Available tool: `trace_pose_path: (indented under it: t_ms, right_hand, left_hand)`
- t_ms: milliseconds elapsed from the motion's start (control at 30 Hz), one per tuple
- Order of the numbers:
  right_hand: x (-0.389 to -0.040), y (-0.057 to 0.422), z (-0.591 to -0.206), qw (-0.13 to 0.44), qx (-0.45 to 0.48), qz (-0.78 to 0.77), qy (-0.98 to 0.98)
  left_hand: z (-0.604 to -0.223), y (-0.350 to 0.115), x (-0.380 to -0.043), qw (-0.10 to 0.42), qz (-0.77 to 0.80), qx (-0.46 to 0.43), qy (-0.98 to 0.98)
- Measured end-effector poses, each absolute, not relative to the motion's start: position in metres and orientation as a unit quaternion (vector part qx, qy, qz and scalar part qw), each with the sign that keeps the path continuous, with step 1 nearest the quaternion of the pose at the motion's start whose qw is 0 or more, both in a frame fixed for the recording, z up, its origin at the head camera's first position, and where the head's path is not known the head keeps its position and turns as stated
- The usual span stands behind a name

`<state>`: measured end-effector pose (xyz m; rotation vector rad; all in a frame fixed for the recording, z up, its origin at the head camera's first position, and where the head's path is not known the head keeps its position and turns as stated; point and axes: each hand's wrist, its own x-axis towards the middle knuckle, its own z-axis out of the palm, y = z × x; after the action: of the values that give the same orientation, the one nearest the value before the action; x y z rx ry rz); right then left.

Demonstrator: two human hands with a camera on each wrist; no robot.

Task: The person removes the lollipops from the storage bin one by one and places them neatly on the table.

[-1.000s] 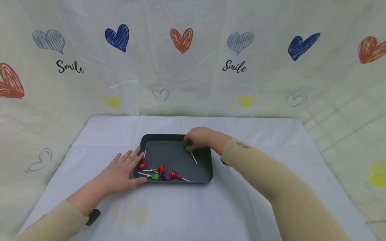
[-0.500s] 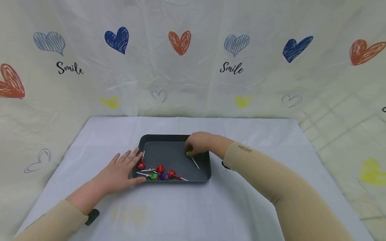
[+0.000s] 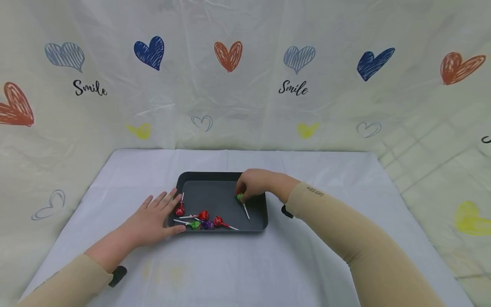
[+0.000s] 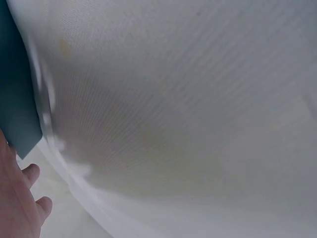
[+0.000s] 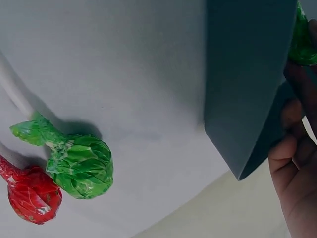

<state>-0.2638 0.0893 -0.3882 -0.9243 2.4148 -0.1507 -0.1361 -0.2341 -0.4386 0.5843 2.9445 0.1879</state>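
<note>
My right hand (image 3: 254, 184) pinches a green-wrapped lollipop (image 3: 240, 197) by its head, over the right part of a dark grey tray (image 3: 222, 172). Its white stick points toward the tray's near side. My left hand (image 3: 147, 221) rests with fingers spread on the tray's left rim. In the tray's near left part lie a red lollipop (image 3: 180, 211) by the left wall, another red lollipop (image 3: 203, 215), a green lollipop (image 3: 195, 225), a purple lollipop (image 3: 208, 225) and a red lollipop (image 3: 218, 221) with a red stick.
In the right wrist view, a green lollipop (image 5: 81, 166) and a red lollipop (image 5: 34, 196) lie outside the tray on the white tablecloth (image 3: 215, 273). My right arm hides them in the head view. Behind the table hangs a heart-printed backdrop (image 3: 253, 98).
My right hand has shifted slightly toward me with the green lollipop, whose stick now hangs more steeply. The left hand stays on the tray's rim; the head view has shifted a little.
</note>
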Motion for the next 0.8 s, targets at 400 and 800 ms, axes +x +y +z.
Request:
trace_pose_path:
  t_ms: [400, 800]
  right_hand:
    - [-0.270, 0.109, -0.375, 0.256, -0.345, -0.110, 0.896]
    - [-0.267, 0.155, -0.360, 0.230, -0.333, -0.170, 0.899]
  left_hand:
    - [-0.447, -0.237, -0.141, 0.070, 0.048, 0.194, 0.977]
    - [-0.441, -0.235, -0.137, 0.061, 0.071, 0.202, 0.975]
